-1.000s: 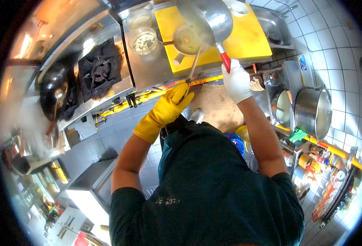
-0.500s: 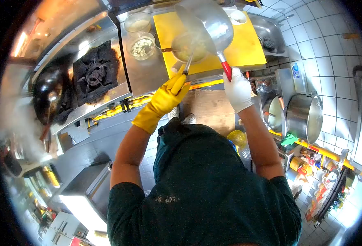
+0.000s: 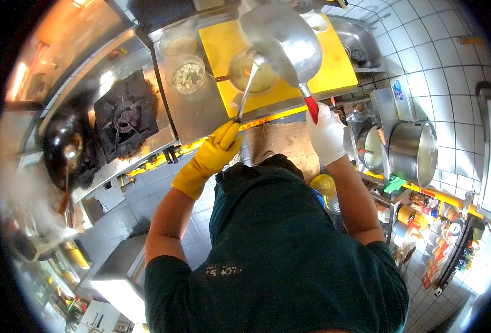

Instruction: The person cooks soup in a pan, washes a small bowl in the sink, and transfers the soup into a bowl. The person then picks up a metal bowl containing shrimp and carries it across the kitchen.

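Silver wok (image 3: 298,44) is tilted above yellow board (image 3: 331,69), upper centre of frame. My right hand (image 3: 327,134), white glove, is curled round its red handle (image 3: 312,109). My left hand (image 3: 212,152), yellow glove, has fingers closed on ladle (image 3: 247,94), far end over pan (image 3: 263,81). Bowl of white pieces (image 3: 188,76) sits left of board.

The burner (image 3: 125,119) sits beside the dark wok (image 3: 55,136). Large steel pot (image 3: 411,155) — near the green cloth (image 3: 394,183). Sink (image 3: 362,34) — contains a dark item (image 3: 359,54).
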A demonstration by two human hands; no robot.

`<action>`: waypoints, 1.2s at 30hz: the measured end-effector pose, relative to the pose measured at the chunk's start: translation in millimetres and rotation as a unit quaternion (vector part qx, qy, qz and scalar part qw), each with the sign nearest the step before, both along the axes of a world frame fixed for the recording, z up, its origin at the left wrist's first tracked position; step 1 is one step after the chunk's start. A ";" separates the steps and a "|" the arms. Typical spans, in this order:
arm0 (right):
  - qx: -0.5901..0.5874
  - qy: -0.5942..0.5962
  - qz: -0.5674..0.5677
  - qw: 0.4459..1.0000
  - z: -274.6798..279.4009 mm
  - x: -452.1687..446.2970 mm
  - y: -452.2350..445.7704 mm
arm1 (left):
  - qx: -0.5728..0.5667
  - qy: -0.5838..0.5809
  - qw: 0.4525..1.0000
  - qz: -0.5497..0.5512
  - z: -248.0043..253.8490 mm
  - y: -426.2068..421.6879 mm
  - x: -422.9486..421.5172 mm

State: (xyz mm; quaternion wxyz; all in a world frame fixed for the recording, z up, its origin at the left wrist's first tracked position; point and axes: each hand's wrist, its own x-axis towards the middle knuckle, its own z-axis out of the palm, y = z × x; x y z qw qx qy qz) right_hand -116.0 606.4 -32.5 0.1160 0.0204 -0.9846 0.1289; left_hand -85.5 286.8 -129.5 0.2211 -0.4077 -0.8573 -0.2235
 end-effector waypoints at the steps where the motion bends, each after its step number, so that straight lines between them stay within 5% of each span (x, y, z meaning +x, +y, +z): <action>1: 0.007 -0.023 -0.009 1.000 0.3 0.8 0.2 | 0.009 -0.002 1.000 -0.002 3.2 6.6 -5.3; 14: -0.105 -0.103 -0.028 0.989 17.3 -12.1 41.5 | -0.119 -0.065 0.991 -0.023 38.3 -19.4 15.5; 22: -0.275 -0.104 -0.125 0.948 -2.6 -56.6 158.8 | -0.059 -0.048 0.993 -0.088 117.8 143.7 -78.8; 24: -0.309 -0.136 -0.180 0.924 -11.6 -86.4 199.5 | -0.009 -0.138 0.982 -0.130 125.5 214.6 -121.3; 26: -0.370 -0.195 -0.229 0.879 -14.2 -123.9 235.7 | 0.110 -0.238 0.959 -0.110 135.6 298.1 -162.3; 27: -0.475 -0.243 -0.251 0.808 11.4 -147.1 246.5 | 0.161 -0.290 0.940 -0.075 136.6 340.0 -179.7; 28: -0.488 -0.216 -0.206 0.820 -0.4 -159.5 270.5 | 0.219 -0.337 0.915 -0.041 138.0 382.0 -196.7; 30: -0.570 -0.210 -0.209 0.766 -38.7 -193.0 321.8 | 0.192 -0.369 0.910 0.009 115.8 435.8 -217.4; 32: -0.698 -0.215 -0.201 0.653 -61.3 -226.5 362.3 | 0.155 -0.351 0.921 0.060 111.8 447.2 -217.7; 33: -0.626 -0.243 -0.250 0.697 -72.3 -248.0 379.7 | 0.123 -0.339 0.925 0.118 98.7 440.5 -215.0; 34: -0.664 -0.255 -0.248 0.657 -96.7 -263.4 403.0 | 0.090 -0.326 0.925 0.172 74.4 423.1 -205.2; 36: -0.629 -0.264 -0.255 0.685 -139.3 -292.9 431.9 | 0.126 -0.292 0.891 0.323 32.5 374.8 -176.0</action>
